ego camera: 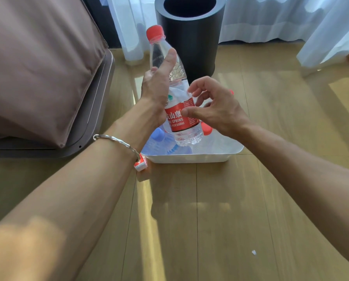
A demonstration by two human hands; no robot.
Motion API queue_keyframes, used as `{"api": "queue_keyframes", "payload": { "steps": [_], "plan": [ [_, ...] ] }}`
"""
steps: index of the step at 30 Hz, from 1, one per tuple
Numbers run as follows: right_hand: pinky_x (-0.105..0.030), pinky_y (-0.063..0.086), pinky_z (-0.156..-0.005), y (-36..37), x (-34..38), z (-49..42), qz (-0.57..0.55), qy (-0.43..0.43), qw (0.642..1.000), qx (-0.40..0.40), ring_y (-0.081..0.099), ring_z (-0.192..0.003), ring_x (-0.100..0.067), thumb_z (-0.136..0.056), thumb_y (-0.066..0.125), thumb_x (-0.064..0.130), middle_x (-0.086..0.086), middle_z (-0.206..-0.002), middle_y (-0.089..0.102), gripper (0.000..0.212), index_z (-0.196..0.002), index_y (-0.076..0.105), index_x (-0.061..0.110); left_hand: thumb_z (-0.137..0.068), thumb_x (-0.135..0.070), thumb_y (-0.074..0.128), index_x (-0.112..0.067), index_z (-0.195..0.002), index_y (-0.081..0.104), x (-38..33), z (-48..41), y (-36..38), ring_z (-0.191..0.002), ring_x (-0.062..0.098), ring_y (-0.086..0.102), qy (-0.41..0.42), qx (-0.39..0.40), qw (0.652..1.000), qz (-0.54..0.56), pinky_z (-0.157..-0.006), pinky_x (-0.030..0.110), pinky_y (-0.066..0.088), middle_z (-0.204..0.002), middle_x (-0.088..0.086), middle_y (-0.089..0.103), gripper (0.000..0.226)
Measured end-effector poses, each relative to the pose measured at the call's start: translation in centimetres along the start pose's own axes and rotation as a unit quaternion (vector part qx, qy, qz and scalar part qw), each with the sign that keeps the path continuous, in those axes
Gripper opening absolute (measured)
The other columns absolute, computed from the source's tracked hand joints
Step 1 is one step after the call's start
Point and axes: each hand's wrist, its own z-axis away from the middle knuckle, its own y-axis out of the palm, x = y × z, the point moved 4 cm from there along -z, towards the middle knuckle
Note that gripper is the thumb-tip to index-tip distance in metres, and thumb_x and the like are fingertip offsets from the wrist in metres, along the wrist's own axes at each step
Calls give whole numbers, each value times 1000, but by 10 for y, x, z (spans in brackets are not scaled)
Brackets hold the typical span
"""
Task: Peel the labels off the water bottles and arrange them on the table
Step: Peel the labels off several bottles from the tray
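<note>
1. Your left hand (155, 86) grips the bottle (187, 136) by its upper half, tilted and raised over the white tray (190, 158).
2. Your right hand (216, 108) pinches the red label (177, 118) — thumb on it, fingers curled.

Both bare forearms reached from the near edge toward the far middle. The left hand (156, 86) gripped the water bottle (187, 136) from the left, thumb straight up along its side. The right hand (218, 108), fingers curled, pinched the label (178, 123) between thumb and index fingertip.
</note>
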Motion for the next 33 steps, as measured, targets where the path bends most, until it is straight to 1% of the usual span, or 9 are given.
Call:
{"api": "queue_keyframes", "payload": {
  "steps": [4, 8, 11, 16, 20, 22, 27, 31, 33],
  "plan": [
    [-9, 48, -71, -2, -1, -3, -20, -8, 999, -44, 56, -81, -4, -91, 68, 25, 7, -90, 56, 10, -89, 59, 23, -67, -63, 70, -15, -135, 49, 1, 1, 0, -94, 32, 73, -3, 9, 1000, -15, -85, 54, 58, -114, 15, 69, 86],
    [-15, 50, -74, -2, 4, -6, 2, -14, 998, -62, 57, -85, -9, -96, 61, 24, 14, -86, 53, 12, -88, 56, 18, -88, -55, 63, -10, -127, 55, 3, -2, 1, -84, 31, 72, -13, 15, 1000, -19, -84, 54, 58, -98, 14, 71, 60],
    [-11, 48, -73, 2, 8, -5, 19, -14, 999, -34, 56, -87, -9, -99, 56, 24, 11, -89, 50, 13, -92, 52, 15, -89, -56, 60, -12, -120, 58, 3, -3, 1, -86, 31, 73, -23, 4, 999, -30, -83, 53, 59, -97, 13, 71, 54],
    [-8, 44, -66, 10, 9, -3, 38, -22, 999, 5, 55, -81, -7, -99, 56, 23, 5, -89, 54, 13, -90, 53, 14, -85, -57, 66, -9, -124, 57, 8, -4, -4, -85, 32, 72, -30, -38, 999, -18, -82, 51, 59, -102, 15, 70, 62],
    [-13, 38, -65, 18, 13, -3, 65, -48, 996, 40, 49, -72, -6, -99, 56, 19, 3, -84, 53, 14, -86, 52, 15, -81, -58, 70, -10, -120, 59, 9, -8, -13, -81, 30, 71, -37, -64, 997, -16, -81, 50, 60, -99, 13, 70, 64],
    [-16, 41, -67, 19, 16, -4, 74, -48, 995, 55, 51, -74, -7, -99, 56, 21, 4, -84, 54, 14, -87, 52, 16, -82, -58, 69, -11, -116, 61, 8, -9, -14, -80, 28, 71, -32, -69, 997, -25, -81, 48, 60, -97, 12, 70, 59],
    [-19, 49, -72, 18, 12, -1, 46, -28, 997, 58, 56, -76, -7, -97, 60, 24, 9, -83, 54, 11, -91, 54, 17, -81, -59, 68, -10, -125, 57, 10, -12, -12, -87, 31, 73, -38, -57, 997, -22, -80, 49, 60, -106, 15, 70, 67],
    [-10, 48, -64, 1, 7, 0, 28, -7, 999, 32, 55, -76, -5, -86, 73, 28, 13, -89, 51, 32, -106, 51, 20, -68, -68, 69, -12, -128, 56, 11, -13, -10, -89, 34, 73, -65, -15, 998, 2, -84, 55, 57, -102, 13, 70, 83],
    [-10, 49, -65, -6, 5, 0, 20, 11, 998, 55, 57, -78, -4, -83, 76, 28, 16, -92, 51, 37, -112, 53, 24, -58, -73, 69, -16, -127, 56, 12, -12, -9, -90, 35, 73, -74, -4, 997, -15, -85, 54, 57, -107, 13, 72, 91]
  ]
}}
